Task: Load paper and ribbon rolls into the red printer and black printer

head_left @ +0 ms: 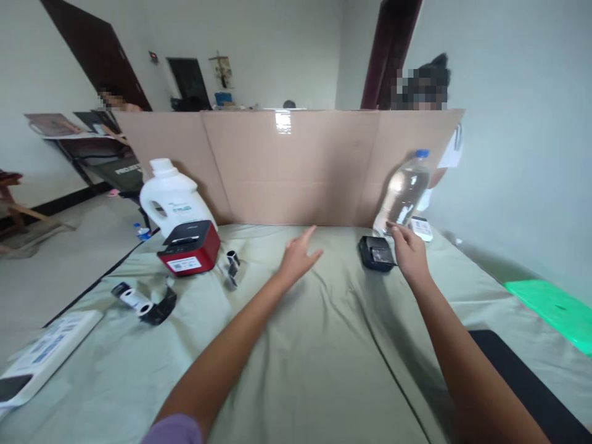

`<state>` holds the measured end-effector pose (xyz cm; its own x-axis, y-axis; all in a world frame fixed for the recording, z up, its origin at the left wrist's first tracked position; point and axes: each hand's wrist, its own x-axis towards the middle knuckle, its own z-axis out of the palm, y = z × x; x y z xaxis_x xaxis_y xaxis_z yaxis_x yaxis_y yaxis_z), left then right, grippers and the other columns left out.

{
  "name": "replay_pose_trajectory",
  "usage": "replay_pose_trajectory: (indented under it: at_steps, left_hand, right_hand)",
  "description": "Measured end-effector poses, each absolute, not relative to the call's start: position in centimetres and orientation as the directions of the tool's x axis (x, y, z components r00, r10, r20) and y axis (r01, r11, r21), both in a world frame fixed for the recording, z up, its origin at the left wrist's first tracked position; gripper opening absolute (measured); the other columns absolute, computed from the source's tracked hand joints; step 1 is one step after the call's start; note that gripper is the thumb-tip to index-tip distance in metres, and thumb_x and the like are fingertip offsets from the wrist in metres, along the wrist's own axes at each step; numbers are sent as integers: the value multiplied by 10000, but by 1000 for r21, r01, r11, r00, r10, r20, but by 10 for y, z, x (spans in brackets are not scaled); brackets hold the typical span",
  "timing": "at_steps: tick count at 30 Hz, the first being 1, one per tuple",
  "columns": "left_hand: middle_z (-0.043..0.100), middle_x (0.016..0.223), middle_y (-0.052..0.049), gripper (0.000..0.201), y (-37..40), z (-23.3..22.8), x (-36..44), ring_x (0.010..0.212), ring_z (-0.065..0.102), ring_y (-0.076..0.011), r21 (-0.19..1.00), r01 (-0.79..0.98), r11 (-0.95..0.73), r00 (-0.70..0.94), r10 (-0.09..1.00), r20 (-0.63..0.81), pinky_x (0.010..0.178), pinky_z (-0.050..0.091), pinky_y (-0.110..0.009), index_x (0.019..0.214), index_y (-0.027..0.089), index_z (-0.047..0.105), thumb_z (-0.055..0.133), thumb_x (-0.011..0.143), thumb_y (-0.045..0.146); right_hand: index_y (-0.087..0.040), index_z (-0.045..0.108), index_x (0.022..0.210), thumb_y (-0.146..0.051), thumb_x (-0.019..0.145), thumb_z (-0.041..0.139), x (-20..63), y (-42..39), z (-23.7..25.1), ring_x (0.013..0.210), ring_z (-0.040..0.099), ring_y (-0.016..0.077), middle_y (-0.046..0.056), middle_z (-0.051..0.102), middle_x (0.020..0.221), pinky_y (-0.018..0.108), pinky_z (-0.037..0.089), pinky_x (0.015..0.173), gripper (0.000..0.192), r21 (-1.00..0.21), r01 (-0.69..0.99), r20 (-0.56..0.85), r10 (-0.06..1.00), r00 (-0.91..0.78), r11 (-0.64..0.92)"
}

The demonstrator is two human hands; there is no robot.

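My left hand (300, 258) hovers over the middle of the green cloth, index finger and thumb stretched apart, with nothing in it. On the right, my right hand (411, 251) has its thumb and index finger pinched together; what they hold, if anything, is too small to make out. Just left of that hand sits a small black boxy device (377, 253) on the cloth. Behind the fingertips stands a large clear bottle (404, 188) with a blue cap, and I cannot tell whether the hand touches it.
A cardboard panel (296, 169) stands across the back. At left are a white jug (178, 197), a red-and-black box-shaped device (192, 246), black-and-white rolls (145, 305) and a white power strip (49, 354). A green sheet (555, 308) lies right. Two people are beyond the panel.
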<state>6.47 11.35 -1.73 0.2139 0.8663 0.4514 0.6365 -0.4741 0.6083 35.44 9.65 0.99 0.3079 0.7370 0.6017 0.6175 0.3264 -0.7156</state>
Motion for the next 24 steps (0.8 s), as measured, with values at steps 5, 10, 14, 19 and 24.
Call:
replay_pose_trajectory:
  at_steps: [5,10,14,19,24]
  left_hand:
    - [673,1327,-130,457,102,24,-133,1261,609,-277,634,717,-292,-303,687,660,1124,408,-438,1312,152,605,639,880,296]
    - [668,1269,-199,397,96,1,-266,1302,563,-339,925,375,65,-751,606,261,1128,365,-545,1182,73,614,691,816,208]
    - [750,903,-102,216,101,-30,-287,985,703,-271,977,196,86,-709,701,80,922,551,-458,977,104,698,608,833,236]
    - [764,882,-46,288,104,-36,-277,874,710,-197,999,-30,28,-686,726,-41,874,578,-375,1053,140,734,587,819,221]
    - [783,1025,-72,360,100,-2,-266,985,710,-225,997,67,-48,-672,736,81,932,569,-404,1125,130,743,589,813,222]
  right_hand:
    - [-204,767,1068,-388,909,547,188,100,26,1045,701,249,89,772,1089,400,509,971,328,-662,513,570,812,-126,545]
    - [-156,686,1269,-341,911,588,8,125,10,1173,659,254,122,709,1289,370,489,1006,415,-635,494,345,790,-506,594]
    - [-108,666,1255,-457,850,705,-78,144,0,1349,513,368,187,677,1306,556,212,1211,536,-381,638,200,733,-650,669]
    - [-9,591,1294,-530,770,798,-107,156,-11,1446,353,457,290,601,1359,616,54,1223,767,-284,706,153,757,-635,649]
    - [-104,487,1404,-449,839,738,-87,156,0,1415,400,425,231,558,1435,646,165,1193,709,-481,528,320,701,-638,700]
